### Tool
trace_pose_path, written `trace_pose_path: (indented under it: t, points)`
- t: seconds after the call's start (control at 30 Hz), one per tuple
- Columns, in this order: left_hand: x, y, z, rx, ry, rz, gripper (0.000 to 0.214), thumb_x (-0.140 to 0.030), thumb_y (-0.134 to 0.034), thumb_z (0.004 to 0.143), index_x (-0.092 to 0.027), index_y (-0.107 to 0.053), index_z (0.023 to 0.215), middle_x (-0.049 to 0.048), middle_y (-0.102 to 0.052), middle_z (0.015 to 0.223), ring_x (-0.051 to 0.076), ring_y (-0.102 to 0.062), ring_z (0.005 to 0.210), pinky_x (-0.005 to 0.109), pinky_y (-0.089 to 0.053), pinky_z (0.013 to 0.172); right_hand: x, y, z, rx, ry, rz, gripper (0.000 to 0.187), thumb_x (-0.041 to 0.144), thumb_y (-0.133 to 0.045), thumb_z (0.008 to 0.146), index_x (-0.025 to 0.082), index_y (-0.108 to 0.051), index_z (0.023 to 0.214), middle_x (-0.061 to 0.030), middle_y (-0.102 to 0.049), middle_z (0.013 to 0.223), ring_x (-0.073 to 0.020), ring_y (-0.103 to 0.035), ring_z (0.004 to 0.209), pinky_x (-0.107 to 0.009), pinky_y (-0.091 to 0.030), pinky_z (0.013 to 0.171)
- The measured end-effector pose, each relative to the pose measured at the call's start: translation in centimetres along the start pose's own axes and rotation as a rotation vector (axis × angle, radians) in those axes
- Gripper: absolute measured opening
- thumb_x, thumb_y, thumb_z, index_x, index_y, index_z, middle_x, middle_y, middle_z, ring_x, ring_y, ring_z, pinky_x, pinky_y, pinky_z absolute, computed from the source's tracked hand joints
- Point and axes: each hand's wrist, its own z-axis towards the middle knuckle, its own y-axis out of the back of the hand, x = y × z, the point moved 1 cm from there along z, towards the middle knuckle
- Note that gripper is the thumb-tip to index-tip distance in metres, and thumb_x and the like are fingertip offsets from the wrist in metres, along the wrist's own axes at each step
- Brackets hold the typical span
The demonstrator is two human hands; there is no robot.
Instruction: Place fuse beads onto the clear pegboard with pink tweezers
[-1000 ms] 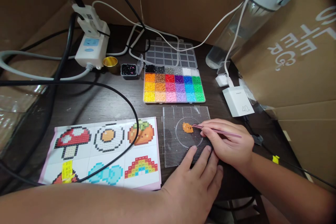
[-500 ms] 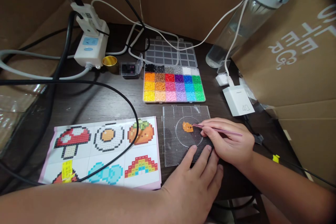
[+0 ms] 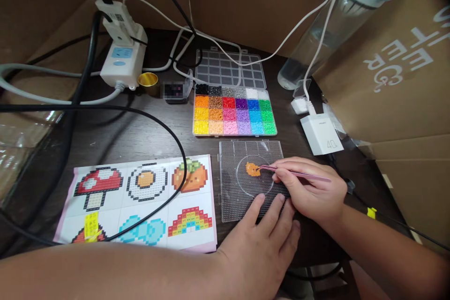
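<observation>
Pink tweezers [image 3: 298, 174] are clamped in the right hand [image 3: 312, 192], slanted leftward; the left hand [image 3: 258, 239] is laid palm-down, fingers [image 3: 258, 206] spread across the pegboard's [image 3: 230, 199] edge.

My left hand [image 3: 265, 239] hides part of the pegboard [image 3: 231, 204], my forearm [image 3: 140, 272] some of the pattern sheet [image 3: 138, 201]. The bottle [image 3: 341, 22] is cut off above, the small box [image 3: 174, 92] blurred. Whether my tweezers [image 3: 305, 175] pinch anything is too small to tell.

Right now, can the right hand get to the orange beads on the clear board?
Probably yes: the right hand holds pink tweezers with their tips at the orange beads, and the left hand lies lower, leaving the way free.
</observation>
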Motion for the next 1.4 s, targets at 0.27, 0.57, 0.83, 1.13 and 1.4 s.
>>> trace_pose_path:
  t: [0.27, 0.57, 0.83, 1.13, 1.4]
  points:
    - [-0.16, 0.25, -0.01, 0.010, 0.005, 0.007, 0.050, -0.038, -0.044, 0.096, -0.017, -0.053, 0.141, 0.0133, -0.045, 0.151, 0.034, -0.031, 0.144, 0.055, -0.017, 0.115, -0.15, 0.05, -0.01, 0.020, -0.009, 0.009, 0.021, 0.005, -0.067, 0.083, 0.023, -0.075, 0.083, -0.0028, -0.077, 0.078, -0.0181, -0.074, 0.071, -0.029, -0.064, 0.066]
    - [-0.01, 0.13, -0.01, 0.002, 0.005, -0.003, 0.050, -0.038, -0.044, 0.097, -0.016, -0.053, 0.141, 0.0140, -0.045, 0.150, 0.034, -0.031, 0.143, 0.056, -0.015, 0.114, -0.22, 0.04, 0.07, 0.023, -0.004, 0.011, 0.021, 0.005, -0.067, 0.083, 0.024, -0.076, 0.084, -0.0022, -0.077, 0.079, -0.0169, -0.074, 0.071, -0.028, -0.064, 0.065]
    - [-0.09, 0.17, 0.06, 0.009, 0.007, -0.010, 0.051, -0.040, -0.046, 0.096, -0.016, -0.052, 0.141, 0.0136, -0.044, 0.151, 0.034, -0.030, 0.144, 0.056, -0.014, 0.115, -0.39, -0.02, 0.02, 0.022, 0.005, 0.021, 0.020, 0.004, -0.067, 0.082, 0.022, -0.076, 0.084, -0.0033, -0.077, 0.078, -0.0173, -0.075, 0.073, -0.027, -0.064, 0.068]
    - [-0.17, 0.13, 0.02, -0.007, 0.004, -0.006, 0.050, -0.039, -0.047, 0.096, -0.016, -0.053, 0.140, 0.0138, -0.046, 0.150, 0.034, -0.031, 0.143, 0.056, -0.012, 0.115, -0.17, -0.01, 0.07, 0.022, 0.038, 0.051, 0.022, 0.003, -0.067, 0.082, 0.022, -0.076, 0.086, -0.0026, -0.076, 0.073, -0.0181, -0.075, 0.072, -0.028, -0.065, 0.067]
    - [-0.08, 0.09, 0.01, -0.011, 0.011, -0.001, 0.049, -0.039, -0.047, 0.096, -0.017, -0.055, 0.139, 0.0128, -0.047, 0.150, 0.034, -0.031, 0.143, 0.055, -0.013, 0.115, -0.25, 0.03, -0.03, 0.023, 0.043, 0.033, 0.022, 0.003, -0.068, 0.081, 0.022, -0.075, 0.086, -0.0032, -0.077, 0.075, -0.0179, -0.075, 0.073, -0.028, -0.065, 0.068]
